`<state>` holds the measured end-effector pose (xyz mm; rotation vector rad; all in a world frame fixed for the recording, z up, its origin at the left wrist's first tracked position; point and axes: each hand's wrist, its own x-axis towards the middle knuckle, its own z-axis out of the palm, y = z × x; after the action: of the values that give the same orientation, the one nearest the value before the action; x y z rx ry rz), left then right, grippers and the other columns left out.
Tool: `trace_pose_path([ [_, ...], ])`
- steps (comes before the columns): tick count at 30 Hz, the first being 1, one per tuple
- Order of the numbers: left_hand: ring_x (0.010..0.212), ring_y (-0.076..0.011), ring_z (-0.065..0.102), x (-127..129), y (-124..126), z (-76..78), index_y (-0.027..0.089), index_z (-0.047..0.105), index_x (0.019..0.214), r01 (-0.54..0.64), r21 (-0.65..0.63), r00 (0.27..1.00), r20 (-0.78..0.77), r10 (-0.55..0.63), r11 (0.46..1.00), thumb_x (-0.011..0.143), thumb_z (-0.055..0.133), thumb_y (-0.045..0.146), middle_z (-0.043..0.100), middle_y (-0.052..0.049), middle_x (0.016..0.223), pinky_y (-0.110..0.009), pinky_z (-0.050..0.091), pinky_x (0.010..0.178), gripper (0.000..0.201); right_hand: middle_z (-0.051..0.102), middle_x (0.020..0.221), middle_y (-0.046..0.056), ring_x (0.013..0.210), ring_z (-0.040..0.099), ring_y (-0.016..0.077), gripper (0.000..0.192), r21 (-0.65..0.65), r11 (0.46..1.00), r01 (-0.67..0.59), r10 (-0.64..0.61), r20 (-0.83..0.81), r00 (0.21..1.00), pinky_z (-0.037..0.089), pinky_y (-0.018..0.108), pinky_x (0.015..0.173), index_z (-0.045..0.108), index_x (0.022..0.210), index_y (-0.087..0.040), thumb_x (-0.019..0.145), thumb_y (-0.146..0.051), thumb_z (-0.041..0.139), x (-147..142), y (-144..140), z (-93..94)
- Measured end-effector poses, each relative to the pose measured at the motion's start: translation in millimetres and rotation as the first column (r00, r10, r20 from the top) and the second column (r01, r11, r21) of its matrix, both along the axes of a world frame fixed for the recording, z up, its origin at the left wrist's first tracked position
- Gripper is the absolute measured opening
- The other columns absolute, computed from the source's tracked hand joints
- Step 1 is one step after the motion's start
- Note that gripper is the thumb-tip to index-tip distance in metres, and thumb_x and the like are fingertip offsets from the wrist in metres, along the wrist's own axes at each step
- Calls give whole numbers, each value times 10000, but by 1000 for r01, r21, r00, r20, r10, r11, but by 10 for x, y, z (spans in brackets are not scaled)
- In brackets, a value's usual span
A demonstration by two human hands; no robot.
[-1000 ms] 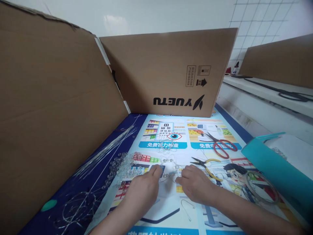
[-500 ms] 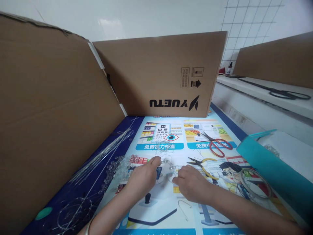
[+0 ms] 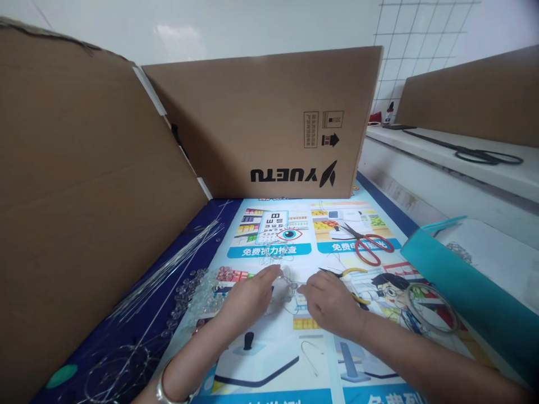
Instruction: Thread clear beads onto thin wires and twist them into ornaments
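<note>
Nearest the camera, a bent wire hook (image 3: 310,356) lies alone on the printed poster mat (image 3: 269,370), with bare mat around it between the two forearms. A metal bangle (image 3: 165,387) circles the left wrist at the bottom edge of the view. Just beyond, the left hand (image 3: 248,297) and the right hand (image 3: 330,300) meet over a small beaded wire piece (image 3: 288,283); the left fingertips (image 3: 275,272) are pressed together, pinching one side of it, and the right fingertips (image 3: 304,289) pinch the other, so the piece sits between the hands, just above the mat. To the left of the left hand a heap of clear beads (image 3: 197,289) spreads toward the mat's dark blue edge, with a bundle of straight wires (image 3: 177,264) running diagonally beside it and close under the cardboard wall (image 3: 84,196), leaving little room on that side. To the right, yellow-handled pliers (image 3: 349,276) lie partly behind the right hand, a coil of wire (image 3: 429,306) rests near the teal bag (image 3: 463,292) that closes off the right edge. Farther on, red-handled scissors (image 3: 368,247) lie open on the mat, with clear mat around them. At the back a cardboard box (image 3: 269,123) printed YUETU stands across the far edge.
</note>
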<state>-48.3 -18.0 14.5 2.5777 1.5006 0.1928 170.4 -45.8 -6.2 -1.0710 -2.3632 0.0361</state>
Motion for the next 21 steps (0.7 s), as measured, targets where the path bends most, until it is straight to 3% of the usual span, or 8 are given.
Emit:
trace_pose_path([
  [5, 1105, -209, 541, -158, 10, -43, 236, 476, 1213, -12, 38, 993, 122, 7, 999, 876, 357, 167, 528, -37, 1288, -320, 435, 917, 364, 583, 924, 73, 879, 509, 195, 242, -66, 995, 71, -79, -130, 988, 401, 358, 805, 576, 1061, -196, 842, -196, 473, 52, 83, -35],
  [10, 1153, -226, 487, -208, 33, -89, 226, 540, 1162, 15, 78, 990, 139, -25, 997, 880, 401, 213, 553, -48, 1258, -363, 403, 957, 315, 588, 913, 62, 882, 507, 194, 227, -109, 993, 35, -43, -76, 996, 388, 353, 799, 585, 1057, -208, 861, -225, 471, 44, 96, -41],
  [21, 1074, -233, 515, -183, 24, -143, 219, 521, 1173, 41, 77, 986, 155, -53, 996, 877, 435, 224, 597, -51, 1175, -381, 408, 931, 309, 579, 855, 53, 859, 491, 184, 189, -126, 987, 100, -99, 18, 995, 356, 331, 797, 622, 986, -209, 857, -236, 486, 12, 121, -45],
])
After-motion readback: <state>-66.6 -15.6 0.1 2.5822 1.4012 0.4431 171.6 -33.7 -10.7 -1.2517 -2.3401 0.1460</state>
